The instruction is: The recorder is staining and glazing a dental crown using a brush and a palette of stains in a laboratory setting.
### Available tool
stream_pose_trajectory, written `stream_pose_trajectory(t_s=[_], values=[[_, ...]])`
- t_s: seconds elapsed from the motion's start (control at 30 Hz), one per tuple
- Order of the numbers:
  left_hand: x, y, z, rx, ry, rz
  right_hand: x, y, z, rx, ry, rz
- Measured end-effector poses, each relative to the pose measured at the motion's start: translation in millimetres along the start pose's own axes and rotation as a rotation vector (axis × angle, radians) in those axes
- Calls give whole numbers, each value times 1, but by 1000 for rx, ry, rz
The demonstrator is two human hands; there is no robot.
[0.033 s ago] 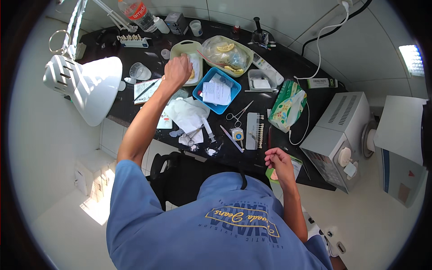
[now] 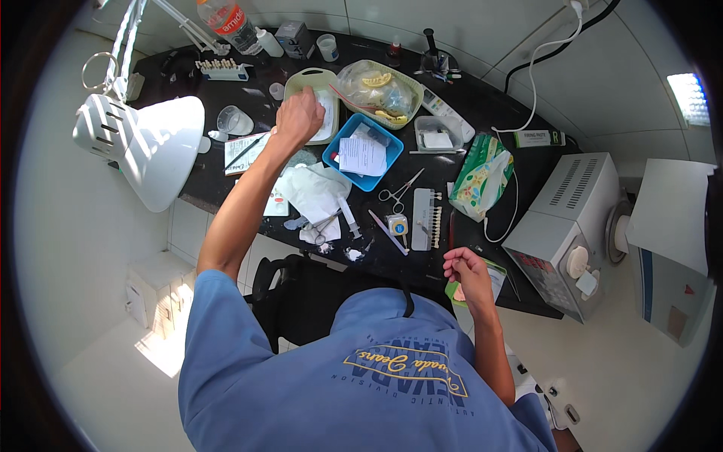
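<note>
The left hand [image 2: 299,117] reaches far over the black worktop [image 2: 482,113] and closes its fingers on the rim of the pale green tray [image 2: 310,77], whose long axis runs away from the person. The right hand [image 2: 467,273] is near the body, fingers curled on a small green object [image 2: 454,292] at the worktop's edge. Nothing differs from the earlier frame.

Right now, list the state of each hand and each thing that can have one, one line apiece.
left hand: stretched out, fingers on the pale green tray.
right hand: curled at the table's near edge, on a small green thing; whether it grips cannot be told.
blue tray: holds papers.
clear bag: lying filled with yellowish pieces.
scissors: lying flat.
desk lamp: shade tipped down.
</note>
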State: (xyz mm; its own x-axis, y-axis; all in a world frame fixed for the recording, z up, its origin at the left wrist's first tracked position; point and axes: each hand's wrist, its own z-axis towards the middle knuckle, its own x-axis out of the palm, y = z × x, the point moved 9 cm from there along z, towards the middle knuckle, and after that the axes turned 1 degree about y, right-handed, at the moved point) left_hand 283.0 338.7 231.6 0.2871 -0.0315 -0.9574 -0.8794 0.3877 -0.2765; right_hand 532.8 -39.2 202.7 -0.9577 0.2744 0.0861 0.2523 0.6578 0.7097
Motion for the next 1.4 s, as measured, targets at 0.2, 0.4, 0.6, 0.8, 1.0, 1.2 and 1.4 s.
stream_pose_trajectory(t_s=[0.2, 0.4, 0.6, 0.8, 1.0, 1.2, 1.4], values=[[-4, 5, 4, -148, 1, -456, 17, 14, 14, -88, 52, 38], [-1, -27, -10, -157, -58, -763, 29, 49, 23, -143, 84, -5], [-6, -32, -16, -200, -163, -853, 29, 40, 25, -118, 35, -130], [-3, -43, -14, -278, -185, -945, 39, 97, 70, -374, 25, -226], [21, -36, -64, -403, -190, -1213, 79, 215, 159, -774, -166, -511], [38, -29, -133, -586, -165, -1340, 128, 247, 225, -1070, -204, -738], [42, -30, -170, -632, -182, -1369, 148, 251, 234, -1097, -214, -997]])
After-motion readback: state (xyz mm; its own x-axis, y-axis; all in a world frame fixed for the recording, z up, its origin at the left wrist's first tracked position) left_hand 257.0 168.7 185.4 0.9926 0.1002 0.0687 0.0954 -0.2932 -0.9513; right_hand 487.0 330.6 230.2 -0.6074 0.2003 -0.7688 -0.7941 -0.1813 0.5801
